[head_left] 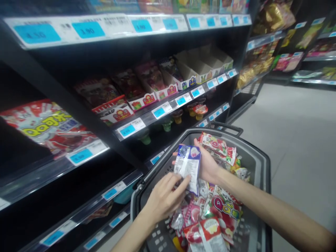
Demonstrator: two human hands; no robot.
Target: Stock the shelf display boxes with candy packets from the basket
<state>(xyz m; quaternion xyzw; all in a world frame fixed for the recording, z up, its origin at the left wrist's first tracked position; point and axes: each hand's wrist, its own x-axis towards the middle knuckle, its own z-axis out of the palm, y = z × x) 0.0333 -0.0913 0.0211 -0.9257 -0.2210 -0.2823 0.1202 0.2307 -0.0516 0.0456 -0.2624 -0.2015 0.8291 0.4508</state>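
Note:
Over a grey shopping basket (258, 164) my two hands hold one small blue and white snack packet (187, 166). My right hand (208, 164) grips the packet from behind, with its fingers wrapped round the far edge. My left hand (164, 197) pinches the packet's lower edge with thumb and fingers. The basket holds several red, white and green candy bags (220, 210); another such bag (217, 145) lies at its far side.
A black shelf unit (131, 136) with blue price tags stands at my left. It carries red snack boxes (115, 110), a large candy bag (44, 124) and small jelly cups (199, 111). Grey floor (296, 133) opens to the right, with more shelves (286, 52) beyond.

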